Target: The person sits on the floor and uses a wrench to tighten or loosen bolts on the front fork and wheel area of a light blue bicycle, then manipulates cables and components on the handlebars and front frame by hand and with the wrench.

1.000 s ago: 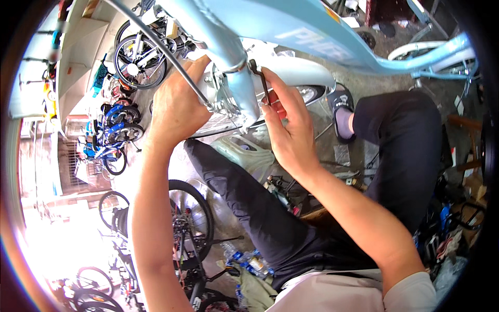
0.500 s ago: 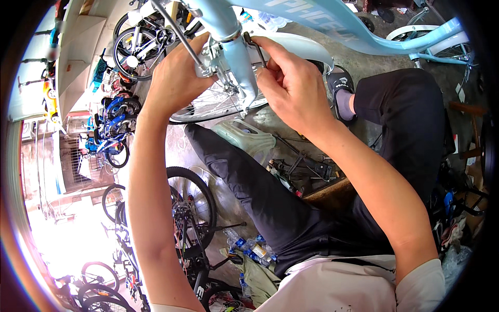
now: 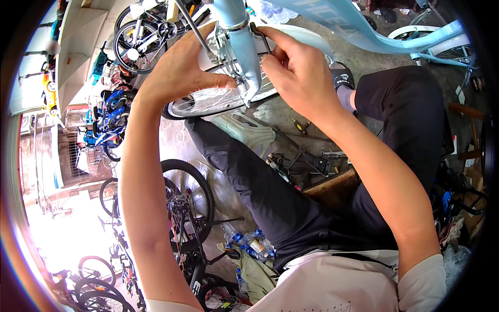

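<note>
The light blue fork (image 3: 243,54) of a bicycle stands before me, its front wheel (image 3: 218,104) under a white mudguard (image 3: 306,39). My left hand (image 3: 174,70) wraps round the silver front brake (image 3: 222,47) from the left. Its thumb reaches to the brake's lower end beside the fork, and its other fingertips are hidden behind. On the right side of the fork, my right hand (image 3: 304,73) is closed on a dark, bent hex key (image 3: 258,34). The key's far end meets the fork near the crown; what it sits in is hidden.
A pale green plastic stool (image 3: 244,132) lies below the wheel. Tools, with a yellow-and-black screwdriver (image 3: 300,126) among them, lie around a wooden box (image 3: 332,190) between my legs. More bicycles (image 3: 187,203) stand at the left, near plastic bottles (image 3: 254,244).
The fork and wheel have shifted slightly right in view, and both hands have shifted too. My left thumb now stretches farther toward the fork. The hex key stays in my right hand.
</note>
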Demonstrator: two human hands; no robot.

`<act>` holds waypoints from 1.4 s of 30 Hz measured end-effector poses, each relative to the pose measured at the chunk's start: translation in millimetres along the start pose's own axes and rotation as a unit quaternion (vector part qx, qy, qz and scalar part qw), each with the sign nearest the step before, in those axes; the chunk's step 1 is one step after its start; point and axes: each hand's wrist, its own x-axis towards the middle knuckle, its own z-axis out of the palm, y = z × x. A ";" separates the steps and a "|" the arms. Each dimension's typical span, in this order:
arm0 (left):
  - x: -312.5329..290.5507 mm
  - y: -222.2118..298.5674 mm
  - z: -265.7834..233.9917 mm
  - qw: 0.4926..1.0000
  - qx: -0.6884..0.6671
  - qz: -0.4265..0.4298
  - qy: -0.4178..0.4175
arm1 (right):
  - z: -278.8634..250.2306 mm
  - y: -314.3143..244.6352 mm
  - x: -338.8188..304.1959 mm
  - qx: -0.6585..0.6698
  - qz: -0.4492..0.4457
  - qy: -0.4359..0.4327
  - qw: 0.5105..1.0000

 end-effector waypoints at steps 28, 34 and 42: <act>-0.4 2.4 1.1 1.000 0.001 -0.029 -0.001 | 14.2 30.6 -6.3 -0.195 -0.126 0.038 0.972; 1.4 9.1 -0.9 0.999 -0.010 -0.050 -0.013 | -28.7 -11.0 45.7 0.281 0.273 -0.163 0.906; 2.0 6.0 0.4 0.999 0.000 -0.035 0.002 | -3.0 23.4 7.4 -0.065 -0.063 0.054 0.994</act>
